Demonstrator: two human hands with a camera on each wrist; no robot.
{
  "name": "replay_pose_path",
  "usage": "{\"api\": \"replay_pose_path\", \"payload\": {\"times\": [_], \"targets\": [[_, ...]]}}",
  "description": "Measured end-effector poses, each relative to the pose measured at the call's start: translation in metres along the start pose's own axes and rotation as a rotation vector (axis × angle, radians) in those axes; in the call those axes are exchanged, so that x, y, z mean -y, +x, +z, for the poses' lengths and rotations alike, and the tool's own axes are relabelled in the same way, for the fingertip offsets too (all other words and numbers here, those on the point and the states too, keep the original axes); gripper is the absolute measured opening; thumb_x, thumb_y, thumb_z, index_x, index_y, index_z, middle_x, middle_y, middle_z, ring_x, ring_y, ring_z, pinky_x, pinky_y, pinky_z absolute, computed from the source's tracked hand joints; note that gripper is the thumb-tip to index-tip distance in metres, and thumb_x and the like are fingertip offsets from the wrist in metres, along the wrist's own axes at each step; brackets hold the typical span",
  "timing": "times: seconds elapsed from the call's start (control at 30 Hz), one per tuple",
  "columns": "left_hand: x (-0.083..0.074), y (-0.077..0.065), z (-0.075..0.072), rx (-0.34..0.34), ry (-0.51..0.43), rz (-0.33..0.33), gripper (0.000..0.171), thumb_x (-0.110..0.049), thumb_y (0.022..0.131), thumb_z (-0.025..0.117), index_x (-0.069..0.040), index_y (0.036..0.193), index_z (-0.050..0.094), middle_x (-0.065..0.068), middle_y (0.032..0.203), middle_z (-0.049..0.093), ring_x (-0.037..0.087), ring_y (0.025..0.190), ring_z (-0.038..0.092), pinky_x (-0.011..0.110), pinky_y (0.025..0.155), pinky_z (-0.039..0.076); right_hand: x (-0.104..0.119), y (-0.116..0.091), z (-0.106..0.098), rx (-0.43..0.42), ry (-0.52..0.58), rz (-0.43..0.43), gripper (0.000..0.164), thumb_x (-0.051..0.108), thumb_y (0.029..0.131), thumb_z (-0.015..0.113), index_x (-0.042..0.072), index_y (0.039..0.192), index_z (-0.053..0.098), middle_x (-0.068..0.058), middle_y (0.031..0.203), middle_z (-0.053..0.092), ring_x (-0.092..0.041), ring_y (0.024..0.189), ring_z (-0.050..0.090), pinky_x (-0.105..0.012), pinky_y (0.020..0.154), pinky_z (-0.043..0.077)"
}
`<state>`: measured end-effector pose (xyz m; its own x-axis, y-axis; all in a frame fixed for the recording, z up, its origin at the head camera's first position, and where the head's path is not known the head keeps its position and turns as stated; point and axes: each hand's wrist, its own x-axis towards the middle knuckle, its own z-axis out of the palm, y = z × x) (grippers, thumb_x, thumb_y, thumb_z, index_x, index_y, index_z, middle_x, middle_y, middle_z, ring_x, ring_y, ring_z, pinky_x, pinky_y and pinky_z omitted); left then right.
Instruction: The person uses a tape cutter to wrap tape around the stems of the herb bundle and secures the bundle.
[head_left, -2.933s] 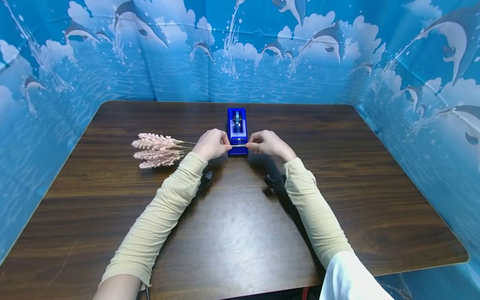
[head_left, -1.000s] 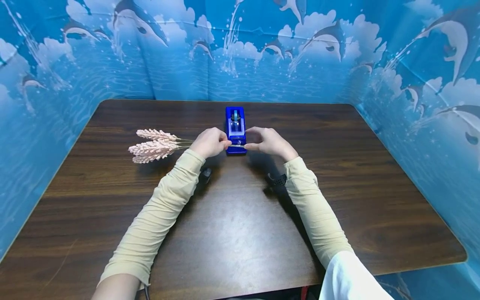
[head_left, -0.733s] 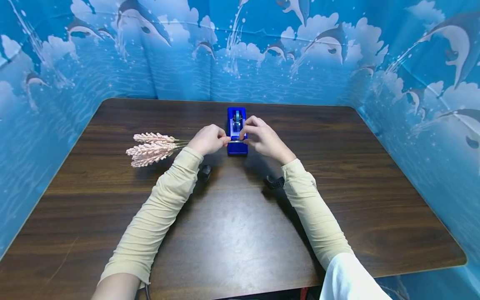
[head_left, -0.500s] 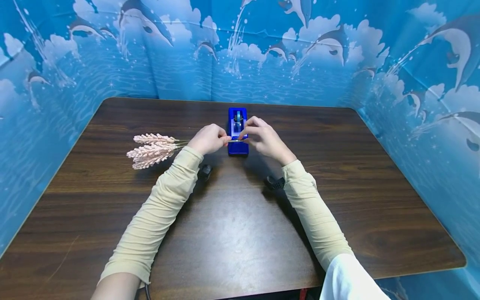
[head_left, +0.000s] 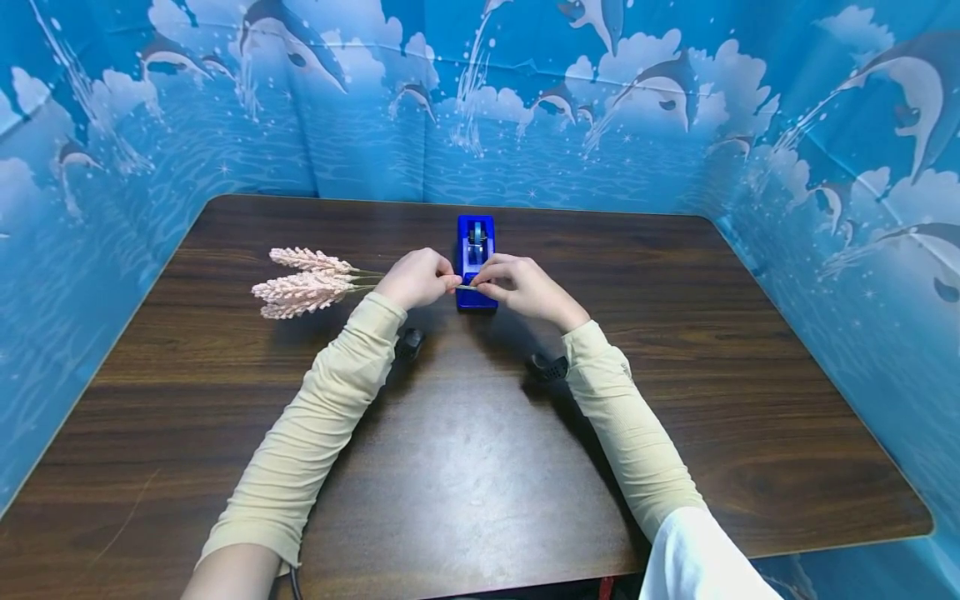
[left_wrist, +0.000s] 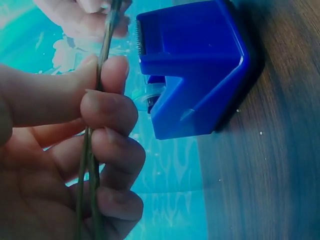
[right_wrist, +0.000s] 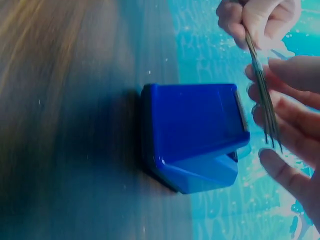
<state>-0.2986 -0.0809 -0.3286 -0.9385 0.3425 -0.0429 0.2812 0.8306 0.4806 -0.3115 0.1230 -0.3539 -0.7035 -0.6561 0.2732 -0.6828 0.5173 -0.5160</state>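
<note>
A bunch of pale pink artificial flowers (head_left: 303, 292) lies sideways in my left hand (head_left: 416, 279). Thumb and curled fingers grip its thin green-brown stems (left_wrist: 92, 165), flower heads pointing left. Beyond that grip, my right hand (head_left: 528, 292) has thumb and index fingertips pinching the stems from either side, the other fingers spread behind them. Clear tape (right_wrist: 258, 66) shines on the stems by those fingertips, and the loose stem ends stick out past it. Just behind and below both hands stands a blue tape dispenser (head_left: 476, 300), its toothed cutting edge (right_wrist: 241, 110) facing the stems in the right wrist view.
The dark wood-grain table (head_left: 480, 467) extends around the hands, with rounded far corners. Behind and beside it hangs a blue dolphin-print curtain (head_left: 360, 150). Black wrist devices (head_left: 547, 367) sit under the cuffs, and a cable (head_left: 295, 583) runs by the left arm.
My right hand loosened its pinch, lifted slightly, then came down and left to pinch the stems closer to my left hand. The flower heads shifted and turned; the dispenser stayed put.
</note>
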Motion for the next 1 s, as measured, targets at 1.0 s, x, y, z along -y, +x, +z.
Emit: {"api": "replay_pose_path", "payload": {"times": [1.0], "targets": [[0.009, -0.006, -0.006, -0.327, -0.049, -0.119, 0.038, -0.036, 0.086, 0.071, -0.001, 0.097, 0.062, 0.023, 0.117, 0.057, 0.042, 0.114, 0.048, 0.049, 0.100, 0.034, 0.039, 0.015, 0.037, 0.011, 0.783, 0.517, 0.026, 0.016, 0.106, 0.031, 0.000, 0.090, 0.043, 0.004, 0.052, 0.046, -0.006, 0.045, 0.035, -0.019, 0.045, 0.028]]}}
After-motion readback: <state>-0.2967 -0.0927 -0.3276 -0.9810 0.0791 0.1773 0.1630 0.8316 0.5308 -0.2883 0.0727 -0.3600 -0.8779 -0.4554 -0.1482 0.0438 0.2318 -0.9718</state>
